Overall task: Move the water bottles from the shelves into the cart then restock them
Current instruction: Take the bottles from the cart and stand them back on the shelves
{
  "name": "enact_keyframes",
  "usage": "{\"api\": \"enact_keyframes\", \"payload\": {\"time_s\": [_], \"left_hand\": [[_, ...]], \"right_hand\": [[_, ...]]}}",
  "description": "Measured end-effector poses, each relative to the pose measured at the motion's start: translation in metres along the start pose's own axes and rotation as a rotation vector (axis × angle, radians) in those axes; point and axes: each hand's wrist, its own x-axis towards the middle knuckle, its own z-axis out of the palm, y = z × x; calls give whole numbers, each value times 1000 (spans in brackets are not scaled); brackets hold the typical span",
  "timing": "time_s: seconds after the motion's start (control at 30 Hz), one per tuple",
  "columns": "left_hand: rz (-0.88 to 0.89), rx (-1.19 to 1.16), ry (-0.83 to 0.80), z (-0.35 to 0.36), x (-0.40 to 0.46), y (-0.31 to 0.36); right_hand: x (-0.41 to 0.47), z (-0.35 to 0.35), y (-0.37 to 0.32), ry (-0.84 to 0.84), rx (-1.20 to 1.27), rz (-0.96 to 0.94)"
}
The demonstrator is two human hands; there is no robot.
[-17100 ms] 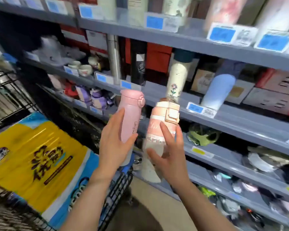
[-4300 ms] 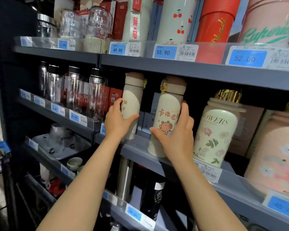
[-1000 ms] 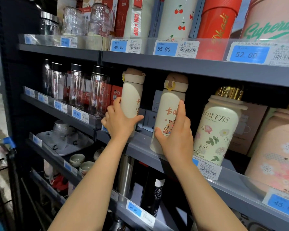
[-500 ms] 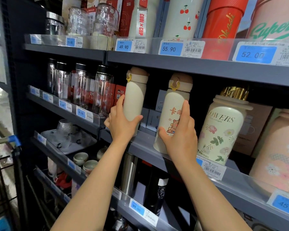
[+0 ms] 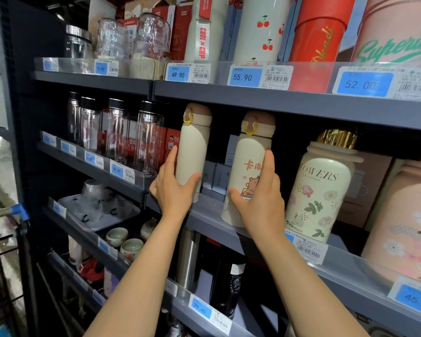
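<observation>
Cream bottles, 2 of them, stand upright on the grey shelf (image 5: 204, 215), each wrapped by a hand. My read: this is the restocking step, or a fresh pick-up; either way, the next move calls for a steady hold. The left hand (image 5: 171, 188) grips the plain bottle (image 5: 192, 152); the right hand (image 5: 260, 198) grips the cartoon bottle (image 5: 249, 166). Both forearms reach up and forward, the cart (image 5: 7, 229) at lower left.

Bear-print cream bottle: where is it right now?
Head view, centre: the bear-print cream bottle is on the middle shelf, gripped by the right hand, with the floral FLOWERS bottle on its right.
</observation>
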Motion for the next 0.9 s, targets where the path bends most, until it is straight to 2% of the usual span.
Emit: {"api": "enact_keyframes", "payload": {"time_s": [0.2,0.9], "left_hand": [[31,84,21,6,-3,0],[7,-6,26,5,-3,-4]], "right_hand": [[2,0,-1,-13,28,-8],[1,1,-1,-18,-44,8]]}}
